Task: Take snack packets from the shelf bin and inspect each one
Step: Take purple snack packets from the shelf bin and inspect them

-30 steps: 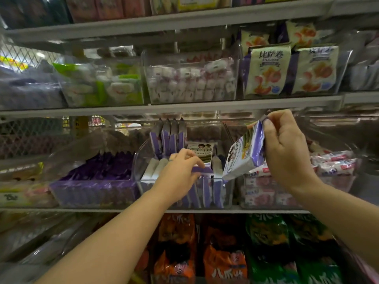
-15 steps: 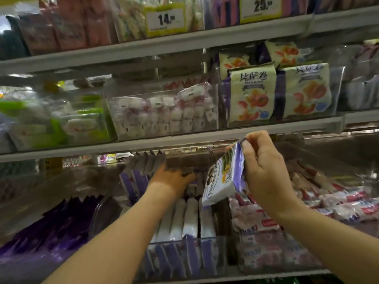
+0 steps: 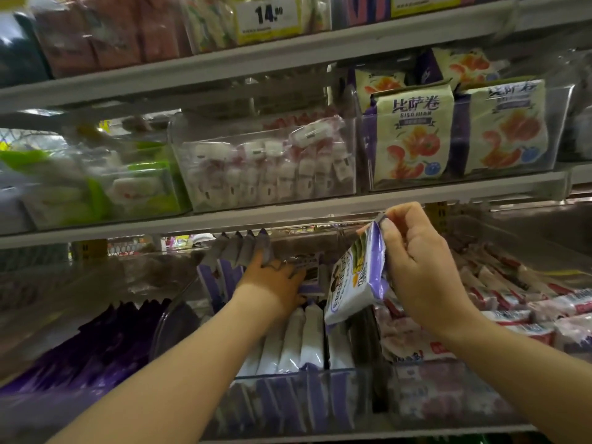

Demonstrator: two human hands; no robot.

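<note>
My right hand (image 3: 419, 267) pinches the top edge of a white and purple snack packet (image 3: 355, 280), which hangs tilted above the clear shelf bin (image 3: 320, 398). The bin holds several more white and purple packets (image 3: 301, 341) standing in rows. My left hand (image 3: 272, 283) reaches deep into the back of the same bin, among the upright packets there (image 3: 243, 248). Its fingers are hidden behind the packets, so whether they grip one cannot be told.
A shelf edge (image 3: 288, 216) runs just above both hands. Left of the bin lie dark purple packets (image 3: 105, 341); right of it, pink and white packets (image 3: 512, 302). The shelf above carries clear bins of small white sweets (image 3: 269, 168) and yellow pizza-roll bags (image 3: 413, 136).
My left hand moved from the front of the bin deep into its back. The view tilted upward. My right hand kept holding the packet in about the same place.
</note>
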